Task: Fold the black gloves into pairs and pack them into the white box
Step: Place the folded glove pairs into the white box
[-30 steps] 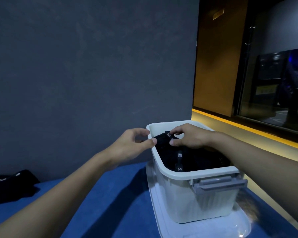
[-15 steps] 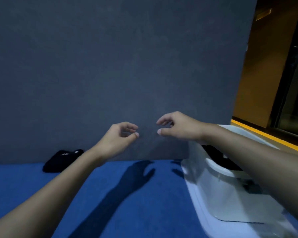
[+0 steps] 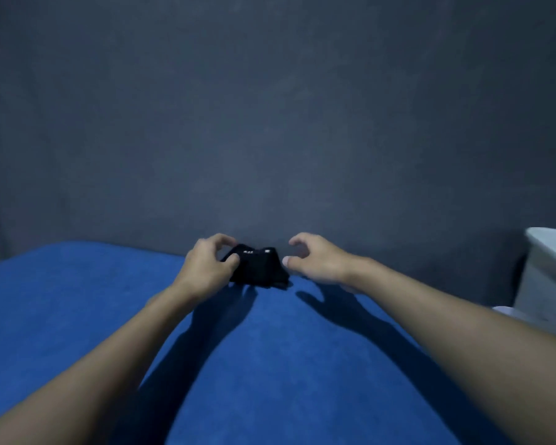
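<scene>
A small heap of black gloves point(image 3: 259, 268) with white lettering lies on the blue cloth surface point(image 3: 270, 364), close against the grey wall. My left hand point(image 3: 207, 266) pinches the heap's left end between thumb and fingers. My right hand point(image 3: 315, 260) hovers just right of the gloves, fingers spread and loosely curved, its thumb near the heap's right edge and holding nothing. Only a corner of the white box point(image 3: 549, 277) shows at the right edge; its inside is out of sight.
A grey wall point(image 3: 270, 123) rises directly behind the gloves. A pale sheet point(image 3: 507, 311) lies under the box at the right edge. The blue surface stretches left and toward me.
My view swung left, away from the box. Both hands left the box, crossed to the gloves by the wall, and my left hand took hold of them.
</scene>
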